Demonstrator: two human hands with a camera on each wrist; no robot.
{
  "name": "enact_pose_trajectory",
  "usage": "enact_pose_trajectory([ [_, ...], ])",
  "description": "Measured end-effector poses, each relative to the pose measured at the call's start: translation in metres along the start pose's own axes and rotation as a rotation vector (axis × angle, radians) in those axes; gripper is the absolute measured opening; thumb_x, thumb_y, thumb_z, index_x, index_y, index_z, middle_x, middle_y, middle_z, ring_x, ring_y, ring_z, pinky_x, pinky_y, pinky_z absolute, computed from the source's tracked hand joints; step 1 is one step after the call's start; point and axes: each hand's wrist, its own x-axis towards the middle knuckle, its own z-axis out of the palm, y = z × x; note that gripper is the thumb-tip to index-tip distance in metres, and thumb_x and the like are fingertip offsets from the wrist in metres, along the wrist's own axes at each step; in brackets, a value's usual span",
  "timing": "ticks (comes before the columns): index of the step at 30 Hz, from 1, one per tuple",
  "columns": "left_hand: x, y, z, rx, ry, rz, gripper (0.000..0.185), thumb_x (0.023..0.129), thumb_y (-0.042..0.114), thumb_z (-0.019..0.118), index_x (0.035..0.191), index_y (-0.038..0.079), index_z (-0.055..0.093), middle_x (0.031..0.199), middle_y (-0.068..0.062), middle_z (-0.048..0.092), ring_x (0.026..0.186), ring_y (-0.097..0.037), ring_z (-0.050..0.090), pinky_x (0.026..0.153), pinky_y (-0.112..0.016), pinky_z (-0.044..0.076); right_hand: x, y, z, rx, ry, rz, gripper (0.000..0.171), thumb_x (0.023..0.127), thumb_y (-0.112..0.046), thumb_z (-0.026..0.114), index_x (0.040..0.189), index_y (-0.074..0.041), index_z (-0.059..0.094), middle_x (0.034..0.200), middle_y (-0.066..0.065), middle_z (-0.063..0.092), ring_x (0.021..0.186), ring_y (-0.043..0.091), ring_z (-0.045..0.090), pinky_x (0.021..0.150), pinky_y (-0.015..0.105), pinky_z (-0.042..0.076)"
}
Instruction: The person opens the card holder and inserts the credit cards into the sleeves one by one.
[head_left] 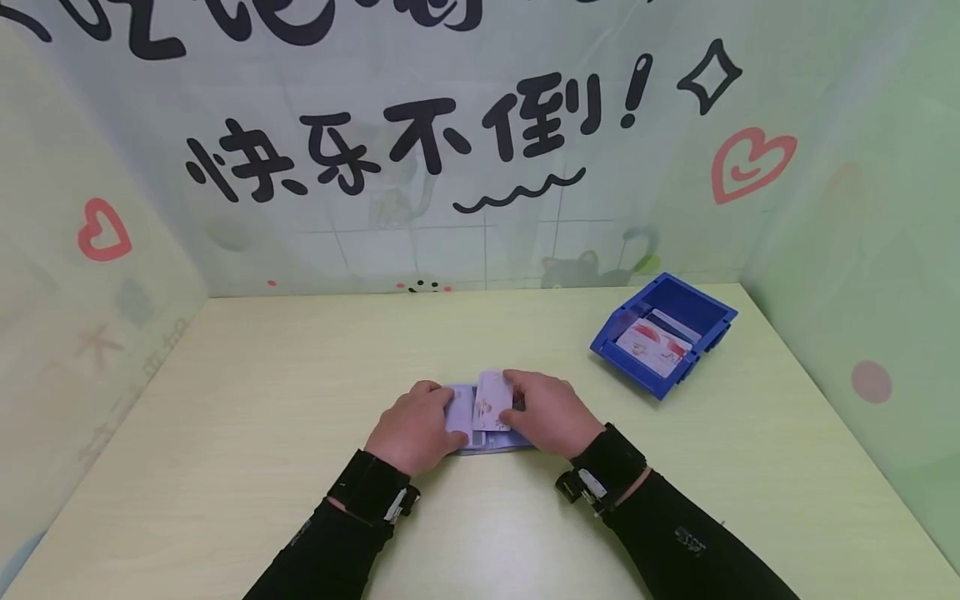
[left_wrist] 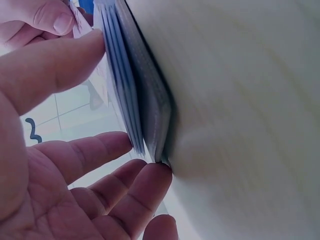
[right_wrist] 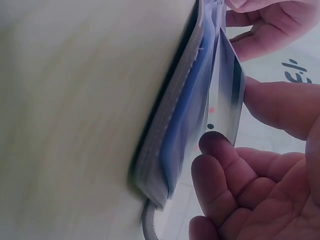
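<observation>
You were at the slotting step: your left hand (head_left: pixel 415 433) held the card holder (head_left: pixel 467 417) open on the table (head_left: pixel 262 375), your right hand (head_left: pixel 547 411) pinched a card (head_left: pixel 491 402) above it, and next I think it needed careful aligning with a sleeve.

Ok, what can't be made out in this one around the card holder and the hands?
- Head view: card holder mostly covered by left hand and right hand.
- Card: print too small to read.
- Right wrist view: card edge-on, face hidden.
- Blue bin: cards inside partly hidden by its wall.
</observation>
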Motion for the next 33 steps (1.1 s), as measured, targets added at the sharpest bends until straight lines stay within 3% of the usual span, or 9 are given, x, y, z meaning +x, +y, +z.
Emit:
enact_pose_trajectory([
  [12,-0.001,-0.001,0.001,-0.014,0.001,0.019,0.065,0.090,0.038,0.083,0.142,0.004,0.063,0.144,-0.017,0.059,0.110,-0.029,0.064,0.095,-0.047,0.057,-0.002,-0.003,0.006,-0.097,-0.082,-0.052,0.063,0.097,-0.027,0.078,0.152,-0.005,0.056,0.132,0.009,0.068,0.112,0.024,0.060,0.110,0.054,0.039],
  [25,-0.001,-0.002,0.000,-0.027,0.002,0.028,0.062,0.091,0.039,0.081,0.140,0.004,0.064,0.144,-0.017,0.060,0.109,-0.029,0.064,0.093,-0.047,0.057,-0.006,-0.008,0.007,-0.192,-0.083,-0.090,0.060,0.097,-0.031,0.077,0.149,-0.009,0.060,0.137,0.014,0.064,0.118,0.028,0.061,0.096,0.050,0.043],
  [33,-0.002,-0.002,-0.001,-0.019,0.006,0.036,0.062,0.091,0.037,0.081,0.140,0.003,0.064,0.144,-0.017,0.060,0.115,-0.031,0.065,0.095,-0.048,0.057,-0.010,-0.013,0.007,-0.227,-0.077,-0.131,0.050,0.096,-0.036,0.078,0.139,-0.014,0.069,0.132,0.014,0.065,0.118,0.032,0.060,0.100,0.055,0.045],
])
